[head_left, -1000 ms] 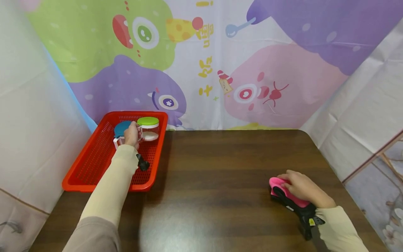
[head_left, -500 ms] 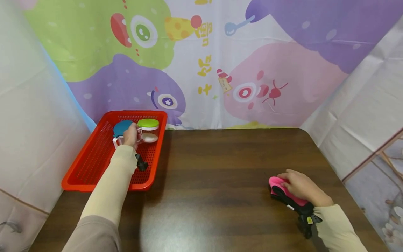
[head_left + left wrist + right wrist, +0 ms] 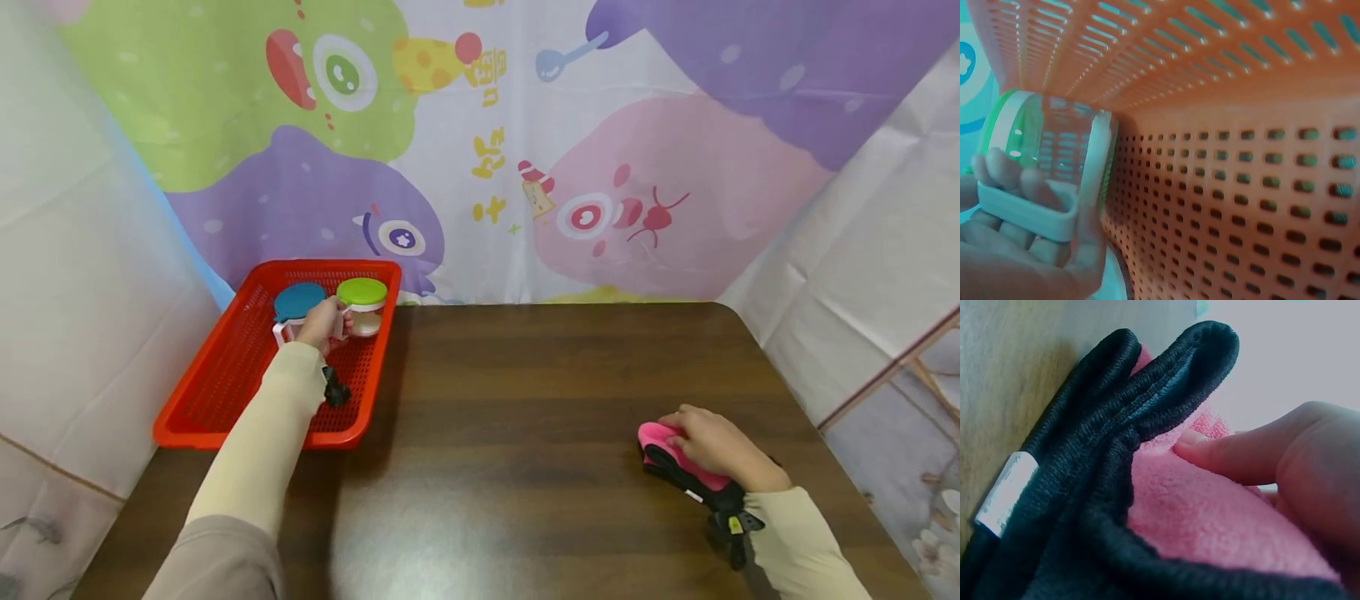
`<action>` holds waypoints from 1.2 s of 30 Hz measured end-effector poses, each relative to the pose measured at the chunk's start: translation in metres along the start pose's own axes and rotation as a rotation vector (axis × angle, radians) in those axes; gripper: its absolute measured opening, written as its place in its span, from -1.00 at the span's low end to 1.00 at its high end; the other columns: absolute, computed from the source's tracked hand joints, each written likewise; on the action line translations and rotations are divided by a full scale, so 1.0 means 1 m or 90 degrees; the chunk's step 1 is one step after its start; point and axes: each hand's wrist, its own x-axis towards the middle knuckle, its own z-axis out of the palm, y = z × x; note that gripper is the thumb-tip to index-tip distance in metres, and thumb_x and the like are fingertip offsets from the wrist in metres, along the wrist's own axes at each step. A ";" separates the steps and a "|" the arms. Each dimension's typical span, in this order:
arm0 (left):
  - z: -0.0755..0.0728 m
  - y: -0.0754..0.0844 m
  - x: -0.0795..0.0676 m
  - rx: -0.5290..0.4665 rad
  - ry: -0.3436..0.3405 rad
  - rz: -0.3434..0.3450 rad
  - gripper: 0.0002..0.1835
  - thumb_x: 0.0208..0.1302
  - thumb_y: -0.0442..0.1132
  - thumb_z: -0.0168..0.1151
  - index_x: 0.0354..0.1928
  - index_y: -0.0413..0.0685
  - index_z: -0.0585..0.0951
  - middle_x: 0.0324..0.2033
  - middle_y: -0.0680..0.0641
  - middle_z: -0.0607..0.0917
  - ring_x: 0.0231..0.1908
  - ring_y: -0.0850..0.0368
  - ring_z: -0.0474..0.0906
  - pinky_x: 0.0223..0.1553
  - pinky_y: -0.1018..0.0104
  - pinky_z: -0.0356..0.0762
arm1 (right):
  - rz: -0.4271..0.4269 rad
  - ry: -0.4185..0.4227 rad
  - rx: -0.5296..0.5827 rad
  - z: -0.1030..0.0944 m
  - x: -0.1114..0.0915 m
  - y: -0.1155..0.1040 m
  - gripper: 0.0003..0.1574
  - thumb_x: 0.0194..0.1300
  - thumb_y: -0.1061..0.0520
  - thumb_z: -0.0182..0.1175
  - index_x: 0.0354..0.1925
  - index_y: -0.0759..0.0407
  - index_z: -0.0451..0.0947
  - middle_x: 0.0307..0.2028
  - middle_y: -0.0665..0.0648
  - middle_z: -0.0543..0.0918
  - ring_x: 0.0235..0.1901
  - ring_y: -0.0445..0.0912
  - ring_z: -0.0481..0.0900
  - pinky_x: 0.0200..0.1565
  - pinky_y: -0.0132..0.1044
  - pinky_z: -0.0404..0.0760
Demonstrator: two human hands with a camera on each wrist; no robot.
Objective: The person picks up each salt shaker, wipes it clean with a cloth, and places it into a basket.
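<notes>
In the red basket, my left hand [image 3: 322, 323] holds a clear jar with a green lid [image 3: 362, 291] by its white handle [image 3: 1029, 212]. The left wrist view has the fingers curled through that handle and the jar against the basket wall. A second jar with a blue lid [image 3: 300, 301] stands just left of the hand, partly hidden by it. On the right of the table, my right hand [image 3: 716, 446] grips a folded pink cloth with black edging [image 3: 678, 454]. In the right wrist view the thumb [image 3: 1229, 450] presses into the pink plush; the other fingers are mostly hidden.
The red perforated basket [image 3: 183, 437] sits at the table's far left, near the side curtain. A brown wooden table [image 3: 510, 433] runs from it to the right hand. Behind hangs a printed cartoon curtain [image 3: 480, 258]. Black straps with small devices sit at both wrists.
My left hand and the green-lidded jar have shifted slightly right inside the basket. My right hand stays on the pink cloth almost unmoved. The head view has tipped a little.
</notes>
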 end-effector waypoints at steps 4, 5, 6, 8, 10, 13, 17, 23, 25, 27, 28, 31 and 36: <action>-0.004 0.003 -0.005 0.060 -0.046 -0.030 -0.74 0.43 -0.14 -0.29 -0.11 -0.09 0.39 -0.59 0.18 0.58 -0.43 0.29 0.55 -0.06 0.33 0.47 | -0.005 0.000 -0.008 0.000 0.001 -0.001 -0.62 0.21 0.21 0.23 0.00 0.33 0.61 -0.01 0.46 0.60 0.02 0.34 0.57 0.07 0.26 0.48; -0.005 0.004 -0.007 0.070 -0.051 -0.035 -0.72 0.44 -0.14 -0.30 -0.09 -0.10 0.39 -0.59 0.19 0.59 -0.42 0.30 0.56 -0.01 0.32 0.47 | -0.005 0.000 -0.009 0.001 0.002 -0.001 -0.62 0.21 0.20 0.24 0.00 0.33 0.61 -0.03 0.44 0.61 0.00 0.33 0.58 0.06 0.25 0.48; -0.006 0.004 -0.008 0.078 -0.055 -0.040 -0.71 0.44 -0.14 -0.30 -0.06 -0.12 0.40 -0.58 0.19 0.60 -0.40 0.29 0.58 0.02 0.31 0.47 | -0.005 0.001 -0.010 0.001 0.002 -0.002 -0.63 0.21 0.20 0.24 -0.01 0.32 0.61 -0.05 0.42 0.61 -0.02 0.30 0.59 0.04 0.24 0.50; -0.008 0.005 -0.010 0.086 -0.058 -0.046 -0.71 0.45 -0.15 -0.30 -0.01 -0.12 0.37 -0.56 0.18 0.62 -0.37 0.28 0.59 0.07 0.29 0.47 | -0.008 0.001 -0.013 0.002 0.002 -0.002 -0.63 0.20 0.19 0.25 -0.02 0.30 0.62 -0.09 0.36 0.63 -0.07 0.25 0.62 0.01 0.20 0.53; -0.010 0.004 -0.012 0.096 -0.062 -0.050 -0.70 0.45 -0.15 -0.30 0.03 -0.11 0.36 -0.54 0.19 0.64 -0.35 0.27 0.60 0.11 0.28 0.46 | -0.014 0.002 -0.014 0.004 0.003 -0.003 -0.63 0.19 0.18 0.27 -0.02 0.29 0.62 -0.13 0.30 0.63 -0.12 0.19 0.63 -0.03 0.16 0.55; -0.012 0.006 -0.017 0.100 -0.075 -0.055 -0.68 0.46 -0.16 -0.31 0.07 -0.13 0.35 -0.51 0.19 0.65 -0.32 0.27 0.59 0.14 0.26 0.43 | -0.026 0.011 -0.020 0.008 0.003 -0.004 -0.63 0.18 0.16 0.29 -0.04 0.27 0.63 -0.19 0.22 0.62 -0.19 0.10 0.63 -0.07 0.10 0.57; -0.017 0.005 -0.014 0.095 -0.101 -0.063 -0.62 0.46 -0.18 -0.33 0.16 -0.19 0.32 -0.51 0.19 0.65 -0.30 0.30 0.59 0.13 0.30 0.44 | -0.015 0.013 -0.022 0.011 0.001 -0.007 -0.60 0.16 0.12 0.32 -0.03 0.26 0.62 -0.22 0.20 0.59 -0.25 0.03 0.58 -0.09 0.06 0.57; -0.024 0.002 -0.009 0.093 -0.109 -0.080 -0.70 0.45 -0.20 -0.31 0.06 -0.15 0.33 -0.48 0.16 0.67 -0.28 0.28 0.60 0.09 0.34 0.50 | 0.020 -0.002 -0.030 0.016 -0.004 -0.012 -0.48 0.15 0.06 0.34 0.05 0.27 0.58 -0.23 0.20 0.54 -0.26 0.02 0.50 -0.12 0.05 0.56; -0.025 0.002 -0.008 0.095 -0.113 -0.080 -0.66 0.45 -0.21 -0.29 0.17 -0.14 0.26 -0.46 0.15 0.67 -0.25 0.26 0.60 0.09 0.33 0.51 | 0.024 0.001 -0.035 0.017 -0.006 -0.012 -0.45 0.14 0.05 0.34 0.07 0.27 0.56 -0.24 0.20 0.52 -0.26 0.03 0.48 -0.15 0.04 0.55; -0.026 0.002 -0.008 0.102 -0.118 -0.079 -0.61 0.45 -0.22 -0.27 0.25 -0.16 0.20 -0.43 0.15 0.68 -0.23 0.24 0.60 0.09 0.33 0.52 | 0.024 0.009 -0.039 0.018 -0.007 -0.013 -0.43 0.14 0.05 0.35 0.08 0.28 0.55 -0.26 0.19 0.49 -0.26 0.03 0.45 -0.19 0.00 0.54; -0.026 0.002 -0.008 0.101 -0.122 -0.080 -0.58 0.45 -0.22 -0.26 0.28 -0.17 0.19 -0.43 0.14 0.68 -0.22 0.24 0.60 0.09 0.33 0.52 | 0.022 0.013 -0.041 0.019 -0.008 -0.013 -0.43 0.14 0.05 0.35 0.08 0.28 0.55 -0.27 0.18 0.48 -0.27 0.03 0.44 -0.20 -0.02 0.52; -0.027 0.001 -0.008 0.096 -0.136 -0.083 -0.58 0.47 -0.22 -0.25 0.30 -0.18 0.16 -0.41 0.12 0.68 -0.24 0.25 0.60 0.07 0.35 0.53 | 0.009 0.031 -0.051 0.021 -0.010 -0.012 -0.42 0.13 0.05 0.35 0.09 0.28 0.54 -0.28 0.17 0.46 -0.26 0.04 0.43 -0.21 -0.03 0.51; -0.029 0.000 -0.009 0.104 -0.163 -0.080 -0.58 0.51 -0.20 -0.28 0.32 -0.16 0.08 -0.41 0.12 0.67 -0.26 0.26 0.61 0.08 0.34 0.52 | -0.014 0.052 -0.055 0.026 -0.012 -0.006 -0.39 0.14 0.03 0.34 0.11 0.29 0.52 -0.20 0.23 0.49 -0.18 0.11 0.48 -0.12 0.06 0.55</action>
